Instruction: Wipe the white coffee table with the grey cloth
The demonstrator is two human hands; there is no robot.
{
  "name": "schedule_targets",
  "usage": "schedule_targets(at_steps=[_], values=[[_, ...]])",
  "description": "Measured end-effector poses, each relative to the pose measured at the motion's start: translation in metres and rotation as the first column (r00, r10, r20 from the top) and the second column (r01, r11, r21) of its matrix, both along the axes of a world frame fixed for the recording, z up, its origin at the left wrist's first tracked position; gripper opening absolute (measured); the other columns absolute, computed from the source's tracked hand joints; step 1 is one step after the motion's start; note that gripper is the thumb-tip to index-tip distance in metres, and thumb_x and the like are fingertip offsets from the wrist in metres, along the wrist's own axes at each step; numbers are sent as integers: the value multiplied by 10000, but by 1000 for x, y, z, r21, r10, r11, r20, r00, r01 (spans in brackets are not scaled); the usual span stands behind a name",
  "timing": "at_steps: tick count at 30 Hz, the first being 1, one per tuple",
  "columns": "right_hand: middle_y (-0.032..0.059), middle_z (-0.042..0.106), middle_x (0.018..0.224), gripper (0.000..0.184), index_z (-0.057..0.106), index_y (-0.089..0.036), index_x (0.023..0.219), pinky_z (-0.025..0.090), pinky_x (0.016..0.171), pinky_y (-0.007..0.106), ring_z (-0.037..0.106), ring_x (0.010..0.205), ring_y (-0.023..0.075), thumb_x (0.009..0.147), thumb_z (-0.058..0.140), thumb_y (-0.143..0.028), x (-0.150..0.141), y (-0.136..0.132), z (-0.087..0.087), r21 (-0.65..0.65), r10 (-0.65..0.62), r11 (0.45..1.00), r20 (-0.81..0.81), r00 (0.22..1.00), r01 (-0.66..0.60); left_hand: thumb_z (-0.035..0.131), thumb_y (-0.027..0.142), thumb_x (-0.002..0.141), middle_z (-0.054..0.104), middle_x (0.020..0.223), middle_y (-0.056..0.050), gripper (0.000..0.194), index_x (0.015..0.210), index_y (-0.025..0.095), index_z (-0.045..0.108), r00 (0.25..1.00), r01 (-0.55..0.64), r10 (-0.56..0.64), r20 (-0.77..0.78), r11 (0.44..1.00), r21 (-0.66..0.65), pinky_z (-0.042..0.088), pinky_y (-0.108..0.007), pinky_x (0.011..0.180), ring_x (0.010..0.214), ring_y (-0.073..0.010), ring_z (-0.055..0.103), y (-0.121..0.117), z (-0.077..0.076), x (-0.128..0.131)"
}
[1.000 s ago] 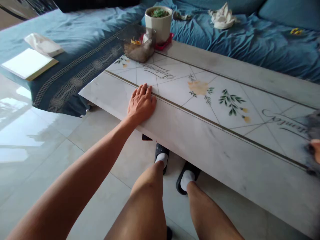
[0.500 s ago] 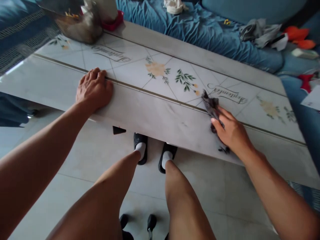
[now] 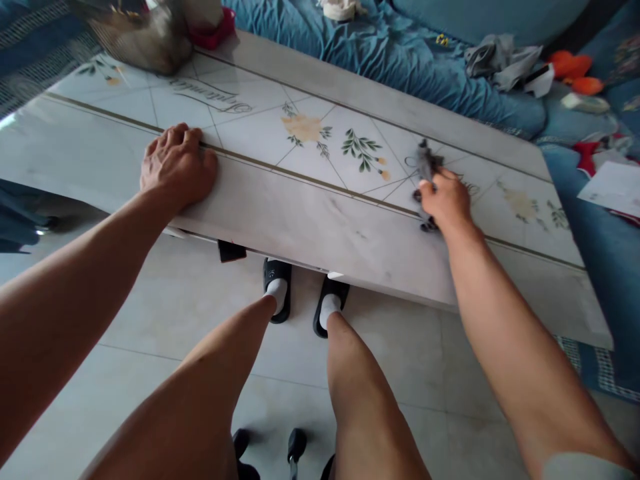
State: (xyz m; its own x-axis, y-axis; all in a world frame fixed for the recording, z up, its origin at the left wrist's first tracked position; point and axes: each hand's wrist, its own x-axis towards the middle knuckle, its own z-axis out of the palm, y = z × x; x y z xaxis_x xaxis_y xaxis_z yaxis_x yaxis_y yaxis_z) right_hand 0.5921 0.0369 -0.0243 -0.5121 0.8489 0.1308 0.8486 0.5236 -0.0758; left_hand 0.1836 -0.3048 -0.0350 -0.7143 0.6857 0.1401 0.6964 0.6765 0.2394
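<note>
A long marble-patterned table [image 3: 280, 193] with a printed floral strip lies before me. My left hand [image 3: 180, 163] rests palm down near its front edge, beside the gold line, with nothing held. Farther right, my right hand [image 3: 449, 199] grips a crumpled dark grey cloth [image 3: 426, 163] and presses it on the floral strip. The cloth covers part of the printed lettering there, and some of its folds are hidden by my fingers.
At the table's back left stand a bag-lined basket [image 3: 145, 43] and a pink container [image 3: 215, 33]. A blue sofa [image 3: 380, 73] runs behind, holding grey clothes [image 3: 500, 60], orange items [image 3: 570, 67] and white paper [image 3: 613, 190]. My slippered feet [image 3: 277, 287] are below the front edge.
My right hand has moved away from me with the grey cloth, from the front gold line onto the floral strip. My left hand stays on the table; the view has shifted slightly.
</note>
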Motion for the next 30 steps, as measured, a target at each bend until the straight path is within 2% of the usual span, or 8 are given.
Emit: schedule_targets(at_steps=[4,8,10,14,17,19,25,30], values=[[158,591,1750,483,712,-143,1573,487,1363,503,574,1618,338,1160,565,-345,3,-81,-8,8,344,937,-201,917,-349,320,522,1071,402,1867,-159,816,1764,122,481,1000,-10,10,2,1000,3,254,-542,1448,1734,-329,364,0,1,1],[101,586,1765,479,729,-245,1546,490,1378,509,583,1616,318,1172,512,-451,85,-130,-8,-32,396,909,-235,887,-415,338,502,1089,399,1868,-173,800,1764,96,480,1000,-8,8,8,1000,8,239,-524,1459,1743,-327,356,0,2,3],[133,636,1715,450,782,-243,1416,528,1331,497,630,1570,331,1146,516,-486,137,-113,-9,3,308,950,-205,929,-314,351,474,1099,402,1869,-169,778,1765,92,476,1000,-16,16,4,1000,5,235,-510,1464,1745,-312,355,0,3,4],[224,748,1543,326,810,-249,1091,611,1033,530,715,1440,379,1090,562,-461,193,-14,-24,152,12,988,-81,997,1,358,429,1111,412,1870,-157,740,1763,104,488,1000,-29,29,7,1000,-5,249,-496,1466,1753,-290,351,2,2,5],[277,780,1430,350,841,-195,1129,507,811,540,724,1377,378,1145,586,-435,159,45,-32,150,-162,977,50,985,153,381,450,1106,411,1878,-120,730,1772,175,491,1000,-25,25,13,1000,3,242,-507,1474,1767,-282,337,3,-2,1],[296,770,1432,413,843,-110,1248,473,815,525,708,1395,371,1182,585,-425,109,52,-30,146,-154,979,70,986,143,371,465,1111,389,1891,-108,739,1790,192,470,1000,-26,26,15,1000,-10,221,-512,1482,1780,-281,316,3,-5,-2],[200,626,1710,429,796,-98,1409,557,1184,456,622,1562,353,1171,609,-403,-18,-25,-23,90,310,950,-130,942,-300,348,461,1124,358,1903,-117,752,1810,166,442,999,-32,33,11,998,-45,204,-502,1489,1794,-281,289,1,-5,-2],[92,625,1733,534,769,-244,1511,558,1308,494,656,1541,342,1180,479,-548,10,-90,-23,84,541,837,-270,796,-541,338,454,1134,351,1903,-135,756,1811,130,431,1000,-23,23,16,998,-54,212,-504,1491,1790,-293,299,-1,-2,3]])
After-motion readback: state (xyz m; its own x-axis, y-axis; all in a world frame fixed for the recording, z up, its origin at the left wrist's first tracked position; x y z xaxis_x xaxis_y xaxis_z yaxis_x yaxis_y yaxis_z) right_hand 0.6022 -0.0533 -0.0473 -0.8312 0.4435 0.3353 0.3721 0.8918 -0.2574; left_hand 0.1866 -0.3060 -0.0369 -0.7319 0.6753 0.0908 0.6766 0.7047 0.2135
